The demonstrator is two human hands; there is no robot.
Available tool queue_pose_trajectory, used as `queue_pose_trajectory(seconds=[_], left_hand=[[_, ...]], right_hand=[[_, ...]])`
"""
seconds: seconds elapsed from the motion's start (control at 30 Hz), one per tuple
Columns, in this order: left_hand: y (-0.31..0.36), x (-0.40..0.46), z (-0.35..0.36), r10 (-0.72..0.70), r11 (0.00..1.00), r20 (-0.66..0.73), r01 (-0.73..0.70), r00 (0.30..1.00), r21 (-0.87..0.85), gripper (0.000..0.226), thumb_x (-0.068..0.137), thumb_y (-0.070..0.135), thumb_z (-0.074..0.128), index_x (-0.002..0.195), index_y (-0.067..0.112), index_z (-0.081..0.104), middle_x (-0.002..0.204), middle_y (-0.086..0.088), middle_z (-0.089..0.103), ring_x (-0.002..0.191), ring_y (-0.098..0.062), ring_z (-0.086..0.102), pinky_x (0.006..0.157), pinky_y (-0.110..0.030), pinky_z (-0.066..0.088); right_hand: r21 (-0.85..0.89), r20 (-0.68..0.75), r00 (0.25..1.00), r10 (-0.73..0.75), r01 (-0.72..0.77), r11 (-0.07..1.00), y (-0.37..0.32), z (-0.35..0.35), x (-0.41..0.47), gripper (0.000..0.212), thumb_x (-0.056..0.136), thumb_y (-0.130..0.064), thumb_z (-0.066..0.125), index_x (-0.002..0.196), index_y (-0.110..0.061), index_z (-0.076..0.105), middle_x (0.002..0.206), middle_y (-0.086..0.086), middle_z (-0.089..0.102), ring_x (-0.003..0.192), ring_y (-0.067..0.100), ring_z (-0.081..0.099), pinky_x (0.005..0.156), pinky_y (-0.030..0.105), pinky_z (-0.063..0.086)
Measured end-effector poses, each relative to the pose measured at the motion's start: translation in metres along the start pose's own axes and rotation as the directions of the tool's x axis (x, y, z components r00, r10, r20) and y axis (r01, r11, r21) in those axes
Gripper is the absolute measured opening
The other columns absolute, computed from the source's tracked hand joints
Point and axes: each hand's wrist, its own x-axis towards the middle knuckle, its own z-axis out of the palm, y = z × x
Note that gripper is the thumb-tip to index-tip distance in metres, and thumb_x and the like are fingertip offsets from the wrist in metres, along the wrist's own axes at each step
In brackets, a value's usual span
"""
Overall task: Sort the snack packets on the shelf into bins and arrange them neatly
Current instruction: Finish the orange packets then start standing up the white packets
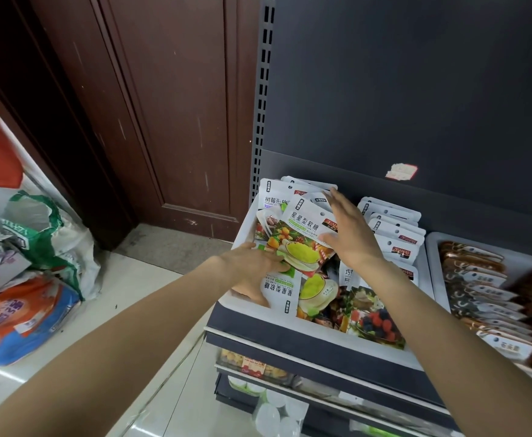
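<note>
Hands [252,266] (fingers [337,203] splayed) over packets [302,238]

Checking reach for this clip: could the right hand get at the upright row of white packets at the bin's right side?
Probably yes: the right hand hovers open beside the upright row of white packets, with nothing between them.

Glossy white plastic snack packets [302,234] lie in a smooth white plastic bin [245,222]; the dark metal shelf panel [416,89] looks matt.
</note>
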Motion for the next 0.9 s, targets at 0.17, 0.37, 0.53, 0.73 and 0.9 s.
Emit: queue_pose_trajectory(seconds=[0.17, 0.37, 0.53, 0.73, 0.9], left_hand=[[0.001, -0.001, 0.000, 0.059, 0.998, -0.083, -0.059, 0.995, -0.007, 0.062, 0.089, 0.048, 0.057, 0.144, 0.024, 0.039, 0.143, -0.003, 0.047, 0.127, -0.023, 0.045, 0.105, -0.038, 0.039], [0.014, 0.008, 0.007, -0.003, 0.993, -0.023, 0.000, 1.000, -0.117, 0.060, 0.089, 0.067, 0.038, 0.144, 0.044, 0.030, 0.154, 0.003, 0.027, 0.143, -0.026, 0.021, 0.112, -0.051, 0.024], [0.033, 0.012, -0.001, -0.081, 0.994, 0.038, 0.084, 0.996, -0.069, 0.078, 0.075, 0.078, 0.047, 0.144, 0.044, 0.031, 0.153, -0.002, 0.026, 0.143, -0.031, 0.017, 0.111, -0.054, 0.022], [0.031, 0.011, -0.009, -0.052, 0.989, 0.022, 0.055, 0.998, -0.138, 0.069, 0.079, 0.065, 0.057, 0.136, 0.028, 0.048, 0.133, -0.004, 0.053, 0.124, -0.027, 0.046, 0.094, -0.038, 0.042], [0.025, 0.004, -0.013, -0.064, 0.965, -0.181, 0.015, 0.981, -0.261, 0.026, 0.096, 0.032, 0.051, 0.094, 0.009, 0.062, 0.091, -0.006, 0.063, 0.092, -0.029, 0.060, 0.077, -0.036, 0.047]], right_hand=[[0.000, -0.003, 1.000, 0.004, -0.004, 1.000, -0.002, 0.000, 0.000, 0.083, 0.089, -0.011, 0.063, 0.151, -0.027, 0.012, 0.159, -0.009, 0.005, 0.146, 0.015, 0.010, 0.114, 0.041, 0.025], [-0.008, 0.009, 1.000, -0.003, 0.004, 1.000, -0.002, 0.000, 0.000, 0.084, 0.089, -0.012, 0.064, 0.152, -0.028, 0.011, 0.159, -0.010, 0.004, 0.146, 0.017, 0.011, 0.115, 0.040, 0.023], [-0.021, 0.038, 0.999, 0.000, 0.001, 1.000, -0.004, 0.000, -0.001, 0.085, 0.090, -0.014, 0.063, 0.151, -0.031, 0.008, 0.160, -0.009, 0.001, 0.146, 0.017, 0.008, 0.115, 0.041, 0.021], [-0.028, 0.033, 0.999, 0.000, 0.000, 1.000, -0.004, 0.001, 0.000, 0.084, 0.089, -0.013, 0.063, 0.151, -0.031, 0.009, 0.160, -0.009, 0.001, 0.146, 0.017, 0.007, 0.115, 0.040, 0.022], [0.002, 0.039, 0.999, 0.001, -0.001, 1.000, -0.003, -0.001, -0.002, 0.082, 0.090, -0.012, 0.061, 0.151, -0.029, 0.009, 0.160, -0.009, 0.001, 0.146, 0.014, 0.006, 0.115, 0.037, 0.019]])
